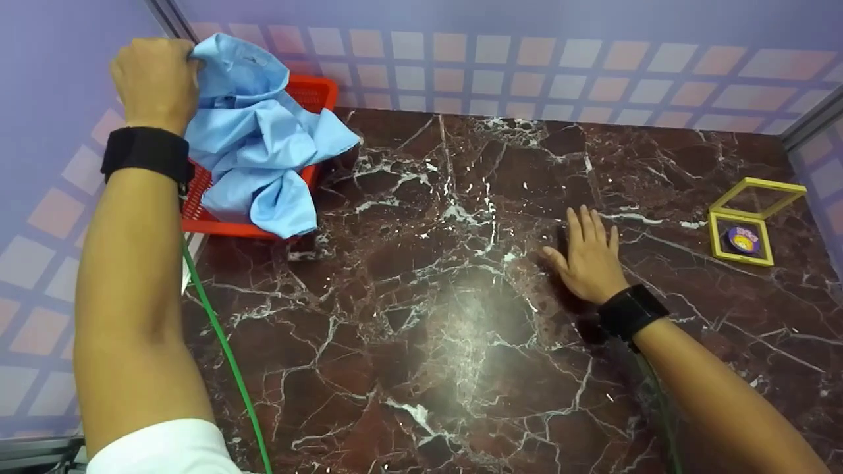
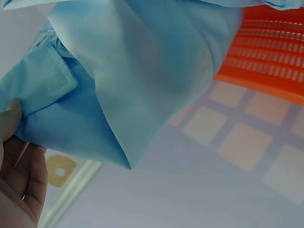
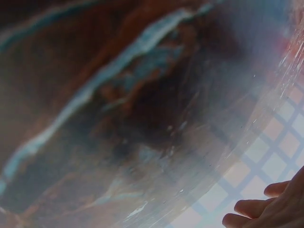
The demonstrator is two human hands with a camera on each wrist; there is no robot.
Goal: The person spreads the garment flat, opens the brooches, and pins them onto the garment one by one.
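At the back left, my left hand (image 1: 155, 82) is raised and pinches the edge of a crumpled light blue shirt (image 1: 263, 138). The left wrist view shows the thumb of the left hand (image 2: 21, 175) on a stitched flap of the shirt (image 2: 137, 76), with fabric hanging in folds. Below, the shirt drapes over a red plastic basket (image 1: 315, 84) and covers much of it. How much cloth lies inside is hidden. My right hand (image 1: 589, 257) rests palm down on the dark marbled table, its fingers straight and holding nothing.
A small yellow-framed case (image 1: 741, 260) with its lid raised stands at the right, a round purple badge (image 1: 743, 239) inside. A green cable (image 1: 227, 352) runs along the left forearm. Tiled-pattern panels (image 1: 494, 59) border the marbled table (image 1: 421, 296).
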